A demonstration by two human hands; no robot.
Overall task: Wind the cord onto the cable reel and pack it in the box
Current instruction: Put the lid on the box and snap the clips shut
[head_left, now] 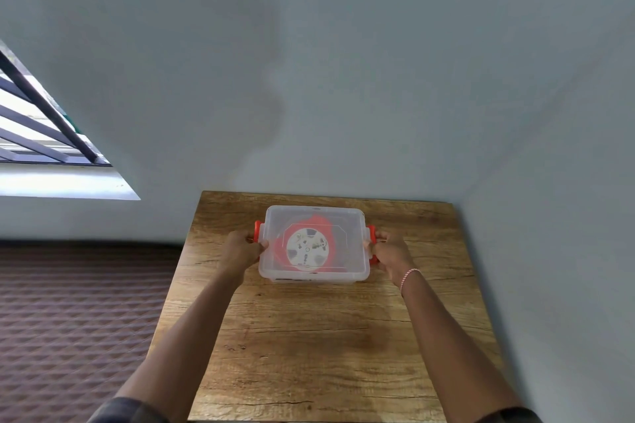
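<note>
A clear plastic box point(354, 216) with its translucent lid on stands on the far half of the wooden table point(309, 336). Through the lid I see the red cable reel point(321, 221) with its white round socket face point(307, 247). No cord shows outside the box. My left hand point(240, 249) grips the box's left side at the red latch point(257, 227). My right hand point(391, 252) grips the right side at the other red latch point(371, 233). A red and white thread band sits on my right wrist.
The table stands in a corner, with grey walls behind it and along its right side. A barred window point(41, 120) is at the left. A bed with a brown patterned cover point(68, 319) lies left of the table.
</note>
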